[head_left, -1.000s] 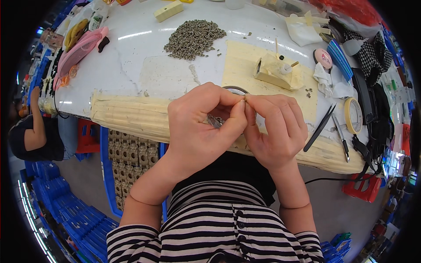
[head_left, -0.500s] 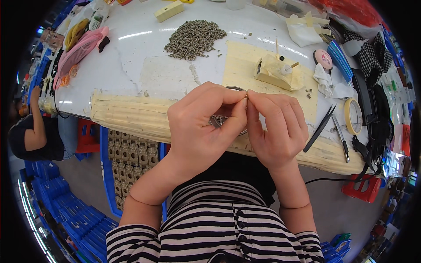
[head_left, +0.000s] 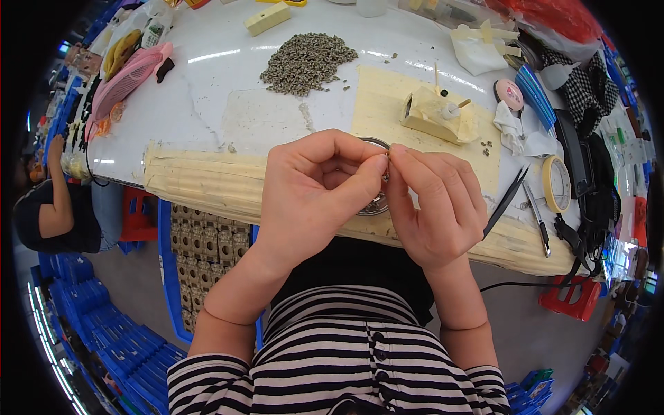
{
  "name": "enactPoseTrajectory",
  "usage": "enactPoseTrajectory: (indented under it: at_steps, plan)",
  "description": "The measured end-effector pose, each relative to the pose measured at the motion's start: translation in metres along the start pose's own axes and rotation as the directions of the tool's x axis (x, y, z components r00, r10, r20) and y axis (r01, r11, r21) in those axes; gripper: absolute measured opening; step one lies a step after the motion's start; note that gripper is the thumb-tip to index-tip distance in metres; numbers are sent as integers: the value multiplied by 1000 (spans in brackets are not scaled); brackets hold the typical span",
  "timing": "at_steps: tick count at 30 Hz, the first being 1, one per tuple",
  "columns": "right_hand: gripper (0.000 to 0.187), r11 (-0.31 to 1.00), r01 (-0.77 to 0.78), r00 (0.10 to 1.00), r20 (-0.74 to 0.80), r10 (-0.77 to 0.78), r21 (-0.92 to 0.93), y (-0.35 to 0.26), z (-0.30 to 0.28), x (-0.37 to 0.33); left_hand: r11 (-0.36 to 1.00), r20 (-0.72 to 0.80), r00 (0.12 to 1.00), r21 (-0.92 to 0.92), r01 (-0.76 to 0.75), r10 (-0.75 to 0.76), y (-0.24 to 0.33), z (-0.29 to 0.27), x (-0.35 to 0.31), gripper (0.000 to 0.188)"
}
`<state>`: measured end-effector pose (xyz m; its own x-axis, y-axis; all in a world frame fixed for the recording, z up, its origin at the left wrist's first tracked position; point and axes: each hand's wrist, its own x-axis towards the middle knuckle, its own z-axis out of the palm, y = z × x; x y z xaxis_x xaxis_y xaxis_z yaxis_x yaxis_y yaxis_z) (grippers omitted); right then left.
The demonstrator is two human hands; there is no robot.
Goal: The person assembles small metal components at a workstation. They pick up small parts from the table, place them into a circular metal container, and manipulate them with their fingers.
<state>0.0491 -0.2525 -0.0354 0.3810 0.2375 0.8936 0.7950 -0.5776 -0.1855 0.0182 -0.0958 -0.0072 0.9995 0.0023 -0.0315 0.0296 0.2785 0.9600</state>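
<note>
My left hand (head_left: 315, 194) and my right hand (head_left: 439, 200) meet at the fingertips above the near table edge. Both are closed in a pinch around a tiny metal part (head_left: 386, 174), mostly covered by the fingers; its exact kind I cannot make out. Beneath them sits a round metal dish (head_left: 377, 207) with small metal parts in it, largely hidden by my hands. Farther back lies a heap of small grey metal parts (head_left: 304, 63). A tape-wrapped block (head_left: 439, 116) with thin sticks standing in it is beyond my right hand.
Black tweezers (head_left: 507, 200), a pen (head_left: 538, 221) and a tape roll (head_left: 556, 184) lie to the right. A pink fan (head_left: 131, 81) is at the left. Below the edge stands a blue tray (head_left: 166, 270) of metal housings. Another person (head_left: 59, 207) sits far left.
My left hand has shifted and turned slightly at the fingertips, uncovering more of the dish's lower right. The pinch stays over the dish; my right hand has barely moved.
</note>
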Motion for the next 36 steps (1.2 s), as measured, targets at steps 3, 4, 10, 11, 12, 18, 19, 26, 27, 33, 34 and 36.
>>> enactPoseTrajectory:
  at_steps: [3, 4, 10, 11, 12, 18, 19, 26, 27, 33, 34, 36]
  plan:
    - [34, 1000, 5, 1000, -2, -5, -1, 0, -1, 0, 999, -9, 1000, 22, -28, 28, 0, 2, -1, 10]
    - [34, 1000, 8, 1000, -2, -8, -3, 0, -2, 1, 1000, 1, 1000, -3, -3, 3, 0, 1, -1, 11]
    - [35, 999, 34, 999, 14, -33, -29, -1, -5, 2, 996, 66, 996, -50, 68, -65, 3, -5, 1, 12]
    - [35, 999, 37, 999, 11, -37, -26, 0, -4, 1, 998, 60, 996, -10, 63, -62, 4, -6, 1, 11]
    - [34, 999, 36, 999, 4, -36, -23, 0, -3, 0, 998, 54, 997, 30, 58, -60, 5, -6, 1, 11]
    - [30, 1000, -4, 1000, 14, 4, -9, -2, -2, 1, 994, 39, 996, -64, 87, -85, 1, -6, 3, 10]
    - [30, 1000, -14, 1000, 23, 14, -2, -3, -2, 2, 997, 36, 998, -41, 60, -58, 0, -6, 3, 10]
    - [29, 999, -42, 997, 65, 40, 31, -1, -3, 2, 996, 23, 998, 59, -62, 61, -3, -5, 0, 11]
    - [29, 998, -55, 996, 71, 52, 38, -2, -3, 2, 994, 23, 997, 83, -69, 68, -3, -5, -1, 11]
    - [28, 998, -37, 998, 43, 35, 46, -1, -2, 2, 997, 23, 999, 61, -42, 41, -2, -4, 0, 7]
    - [28, 998, -26, 999, 34, 25, 49, -1, -1, 3, 998, 28, 999, 51, -29, 27, -2, -4, 1, 7]
    - [28, 999, -22, 999, 31, 21, 41, -1, 0, 2, 999, 38, 999, 33, -2, 1, -1, -5, 2, 6]
